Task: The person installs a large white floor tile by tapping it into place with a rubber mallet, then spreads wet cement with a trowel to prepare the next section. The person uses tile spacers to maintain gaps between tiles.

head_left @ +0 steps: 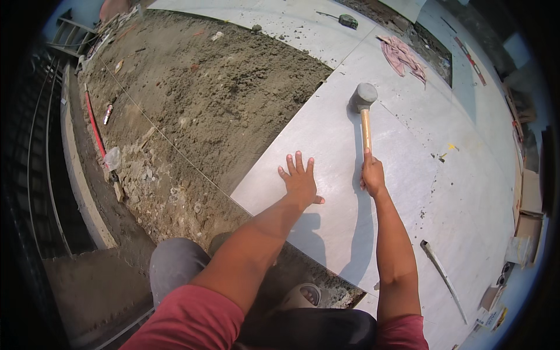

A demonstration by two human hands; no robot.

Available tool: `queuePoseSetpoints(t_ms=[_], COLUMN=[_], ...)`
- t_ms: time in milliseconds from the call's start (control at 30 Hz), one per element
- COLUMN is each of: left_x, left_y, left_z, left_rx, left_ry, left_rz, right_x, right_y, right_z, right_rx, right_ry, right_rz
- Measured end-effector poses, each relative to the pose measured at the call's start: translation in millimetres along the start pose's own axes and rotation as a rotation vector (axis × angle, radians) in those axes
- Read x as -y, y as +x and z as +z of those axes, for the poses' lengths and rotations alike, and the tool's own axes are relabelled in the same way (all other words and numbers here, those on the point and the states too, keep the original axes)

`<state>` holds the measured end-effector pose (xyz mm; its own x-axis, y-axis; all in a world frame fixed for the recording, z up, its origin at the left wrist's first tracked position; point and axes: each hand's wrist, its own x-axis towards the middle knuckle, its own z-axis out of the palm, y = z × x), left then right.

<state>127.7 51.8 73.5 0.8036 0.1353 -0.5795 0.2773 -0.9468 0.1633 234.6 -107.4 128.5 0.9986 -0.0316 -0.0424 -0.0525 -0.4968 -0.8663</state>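
A large pale floor tile [332, 175] lies in front of me, bordering a bed of loose grey-brown mortar [233, 87]. My left hand [301, 185] rests on the tile near its left edge, fingers spread. In my right hand [373, 175] is a rubber mallet [366, 96], gripped near the lower end of its wooden handle. The mallet's grey head points away from me, over the tile's far part. Its shadow falls beside it; whether the head touches the tile I cannot tell.
A taut string [157, 129] crosses the mortar on the left. Beyond lie a pink rag [401, 55] and a tape measure [347, 21]. A long metal bar [443, 280] lies at right, a red level [470, 61] farther off. Cardboard boxes [529, 227] line the right side.
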Motion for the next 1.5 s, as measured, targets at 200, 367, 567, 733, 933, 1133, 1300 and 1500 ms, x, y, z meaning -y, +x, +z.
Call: queuePoseSetpoints(t_ms=[200, 367, 567, 733, 933, 1133, 1300, 1500], left_x=[2, 1, 2, 4, 40, 181, 257, 246], left_y=[7, 6, 0, -3, 6, 0, -47, -44], left_z=[6, 6, -1, 1, -17, -67, -47, -55], left_rx=[0.005, -0.017, 0.005, -0.016, 0.015, 0.119, 0.094, 0.037], left_ry=[0.013, 0.015, 0.008, -0.012, 0.031, 0.541, 0.665, 0.752], left_rz=[0.021, 0.014, 0.024, 0.031, 0.254, 0.261, 0.279, 0.311], right_x=[11, 16, -6, -37, -26, -76, -106, -108], right_y=[19, -7, -5, -63, -74, -141, -164, -161], right_z=[-23, 0, -31, -15, -56, -97, -114, -117], right_rx=[0.031, 0.292, 0.14, 0.172, 0.28, 0.48, 0.462, 0.435], right_ry=[0.168, -0.13, 0.263, 0.104, 0.22, 0.467, 0.428, 0.308], right_rz=[-0.026, 0.351, -0.011, 0.055, 0.337, 0.631, 0.671, 0.682])
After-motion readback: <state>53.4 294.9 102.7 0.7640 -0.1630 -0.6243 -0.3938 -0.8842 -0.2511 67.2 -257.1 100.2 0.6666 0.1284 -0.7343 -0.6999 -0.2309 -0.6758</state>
